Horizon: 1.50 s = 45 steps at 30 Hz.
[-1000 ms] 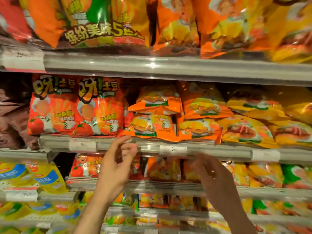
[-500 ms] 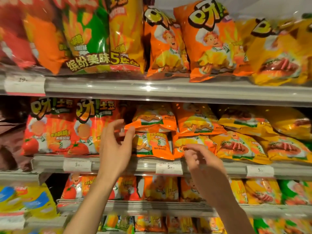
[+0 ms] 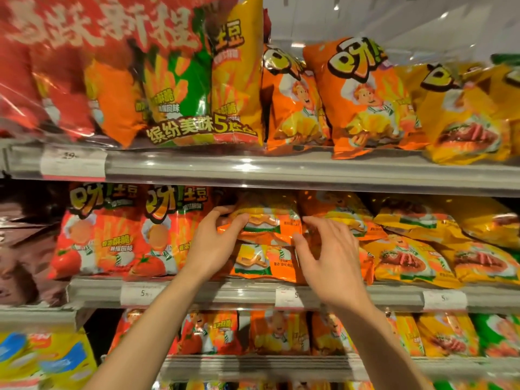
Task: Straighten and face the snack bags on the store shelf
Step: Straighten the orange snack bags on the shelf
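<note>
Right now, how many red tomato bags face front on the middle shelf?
2: the left tomato bag beside the brown bags, the right tomato bag next to the left hand. Others may be hidden behind.

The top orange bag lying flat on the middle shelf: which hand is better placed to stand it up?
Probably the left hand: its fingers already curl round the top orange bag's left end. The right hand hovers spread at its right edge, without a clear grip.

Both bare forearms reach up and forward, converging; the left hand point(image 3: 211, 243) has fingers curled and thumb raised; the right hand point(image 3: 332, 257) is turned back-to-camera, fingers spread and bent, thumb pointing left toward the other.
</note>
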Each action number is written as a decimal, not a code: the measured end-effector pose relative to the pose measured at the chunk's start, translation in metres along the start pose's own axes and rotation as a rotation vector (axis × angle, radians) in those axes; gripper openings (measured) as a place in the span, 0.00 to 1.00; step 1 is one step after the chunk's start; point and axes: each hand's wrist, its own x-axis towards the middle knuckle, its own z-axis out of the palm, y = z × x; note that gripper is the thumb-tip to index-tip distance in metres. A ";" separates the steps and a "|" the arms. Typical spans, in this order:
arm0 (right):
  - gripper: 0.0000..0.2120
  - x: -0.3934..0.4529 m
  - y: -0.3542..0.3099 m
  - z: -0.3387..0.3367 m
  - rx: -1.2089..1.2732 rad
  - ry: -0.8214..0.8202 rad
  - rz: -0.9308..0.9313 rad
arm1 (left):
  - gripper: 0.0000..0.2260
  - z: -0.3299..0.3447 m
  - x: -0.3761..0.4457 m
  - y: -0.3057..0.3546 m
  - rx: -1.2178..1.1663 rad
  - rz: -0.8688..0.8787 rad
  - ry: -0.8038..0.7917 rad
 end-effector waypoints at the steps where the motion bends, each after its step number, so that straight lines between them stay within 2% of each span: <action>1: 0.19 0.000 -0.002 -0.003 -0.012 0.011 0.006 | 0.18 -0.004 -0.004 -0.003 -0.024 0.003 -0.003; 3: 0.22 0.002 -0.008 -0.010 -0.035 -0.015 0.028 | 0.16 -0.010 -0.012 -0.009 -0.057 0.006 -0.008; 6: 0.30 0.009 -0.020 -0.013 0.010 -0.160 0.136 | 0.18 -0.022 -0.026 -0.014 -0.108 -0.003 -0.045; 9: 0.35 0.018 -0.030 -0.010 0.038 -0.270 0.213 | 0.23 -0.034 -0.040 -0.013 -0.140 -0.031 -0.131; 14: 0.39 0.027 -0.035 0.000 0.174 -0.448 0.330 | 0.33 -0.045 -0.050 -0.015 -0.143 -0.060 -0.240; 20: 0.35 0.006 -0.029 0.005 0.380 -0.331 0.297 | 0.32 -0.039 -0.037 -0.003 -0.151 -0.128 -0.175; 23: 0.33 -0.004 -0.028 0.005 0.446 -0.281 0.285 | 0.36 -0.024 -0.026 -0.001 -0.128 -0.159 -0.166; 30: 0.29 -0.014 -0.036 0.016 0.564 -0.273 0.287 | 0.32 -0.031 -0.034 -0.004 -0.143 -0.106 -0.072; 34: 0.32 -0.013 -0.062 0.033 0.570 -0.351 0.236 | 0.28 -0.064 -0.034 -0.009 -0.133 -0.079 0.055; 36: 0.31 -0.010 -0.073 0.037 0.527 -0.354 0.186 | 0.27 -0.082 -0.031 -0.015 -0.099 -0.053 0.102; 39: 0.31 0.009 -0.073 0.041 0.198 -0.192 0.140 | 0.28 -0.102 -0.029 -0.021 -0.053 -0.051 0.157; 40: 0.31 0.018 -0.069 0.044 0.089 -0.191 0.154 | 0.29 -0.107 -0.029 -0.022 -0.041 -0.045 0.173; 43: 0.40 0.042 -0.059 0.059 -0.126 -0.382 0.267 | 0.29 -0.114 -0.030 -0.022 -0.027 -0.027 0.191; 45: 0.48 0.051 -0.056 0.068 -0.159 -0.506 0.342 | 0.30 -0.117 -0.029 -0.022 -0.023 -0.025 0.196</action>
